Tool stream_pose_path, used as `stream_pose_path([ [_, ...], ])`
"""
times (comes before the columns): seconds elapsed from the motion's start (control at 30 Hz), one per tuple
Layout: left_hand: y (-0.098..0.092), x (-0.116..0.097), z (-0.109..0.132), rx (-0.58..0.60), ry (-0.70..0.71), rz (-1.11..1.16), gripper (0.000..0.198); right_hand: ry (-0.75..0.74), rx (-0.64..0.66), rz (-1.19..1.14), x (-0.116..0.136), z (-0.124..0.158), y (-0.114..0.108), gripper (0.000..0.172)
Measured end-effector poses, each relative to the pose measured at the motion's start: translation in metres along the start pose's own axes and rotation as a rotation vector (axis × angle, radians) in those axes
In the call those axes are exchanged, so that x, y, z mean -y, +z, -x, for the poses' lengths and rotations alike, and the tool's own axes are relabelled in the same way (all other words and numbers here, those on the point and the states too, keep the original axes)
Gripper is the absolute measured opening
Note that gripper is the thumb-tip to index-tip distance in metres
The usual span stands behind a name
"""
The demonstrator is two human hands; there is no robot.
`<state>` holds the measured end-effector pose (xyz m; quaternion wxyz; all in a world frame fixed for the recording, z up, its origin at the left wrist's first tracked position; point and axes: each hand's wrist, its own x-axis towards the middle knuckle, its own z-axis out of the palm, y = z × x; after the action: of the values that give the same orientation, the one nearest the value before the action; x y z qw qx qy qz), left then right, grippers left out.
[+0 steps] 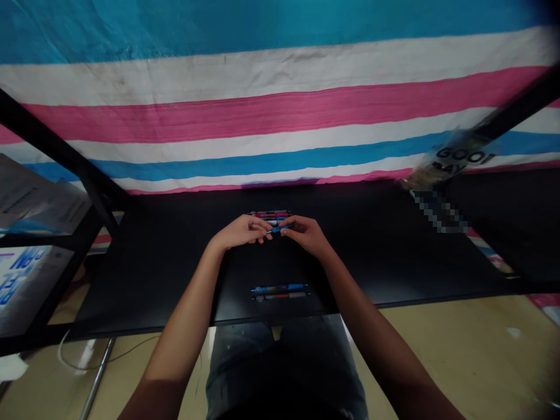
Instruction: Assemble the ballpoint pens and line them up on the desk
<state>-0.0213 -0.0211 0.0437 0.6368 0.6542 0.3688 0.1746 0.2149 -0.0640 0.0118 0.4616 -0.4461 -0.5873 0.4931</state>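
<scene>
Centre frame: left hand [240,232] and right hand [306,233] pinch one blue pen [275,230]. Two pens [280,291] lie lower on the surface [394,245]; a pen pile [271,216] above.

Head view, down onto table [394,245]

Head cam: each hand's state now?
Left hand: shut on blue pen, at its tip.
Right hand: shut on the same pen.
</scene>
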Motion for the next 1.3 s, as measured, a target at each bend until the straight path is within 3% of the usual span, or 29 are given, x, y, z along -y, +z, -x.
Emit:
stream_pose_path([
  [0.2,0.0005,0.0011,-0.0006,0.0,0.01,-0.022,0.029,0.033,-0.02,0.086,-0.0037,-0.0007,0.0005,0.03],
  [0.37,-0.002,0.0015,-0.0005,-0.036,0.013,-0.024,0.029,-0.057,-0.034,0.024,-0.0042,-0.0014,0.0027,0.041],
  [0.5,-0.0032,0.0009,0.0002,-0.057,0.009,-0.016,0.031,-0.075,-0.043,0.017,-0.0045,-0.0013,0.0003,0.034],
  [0.7,-0.0023,0.003,-0.0015,-0.049,0.045,-0.002,0.032,-0.007,-0.054,0.204,-0.0042,-0.0009,-0.0039,0.039],
  [0.93,-0.0063,0.0031,-0.0002,-0.088,0.053,-0.02,0.031,-0.056,-0.052,0.03,-0.0031,-0.0036,-0.003,0.034],
  [1.07,-0.0059,0.003,-0.0003,-0.076,0.056,-0.038,0.03,-0.028,-0.073,0.16,-0.002,-0.0033,-0.005,0.031],
  [1.17,-0.0055,0.0038,-0.0009,-0.072,0.051,-0.048,0.031,-0.018,-0.069,0.266,-0.0016,-0.0028,-0.0059,0.038],
  [1.3,-0.0068,0.0042,-0.001,-0.09,0.039,-0.051,0.031,-0.043,-0.012,0.126,-0.0024,-0.0031,-0.0057,0.029],
])
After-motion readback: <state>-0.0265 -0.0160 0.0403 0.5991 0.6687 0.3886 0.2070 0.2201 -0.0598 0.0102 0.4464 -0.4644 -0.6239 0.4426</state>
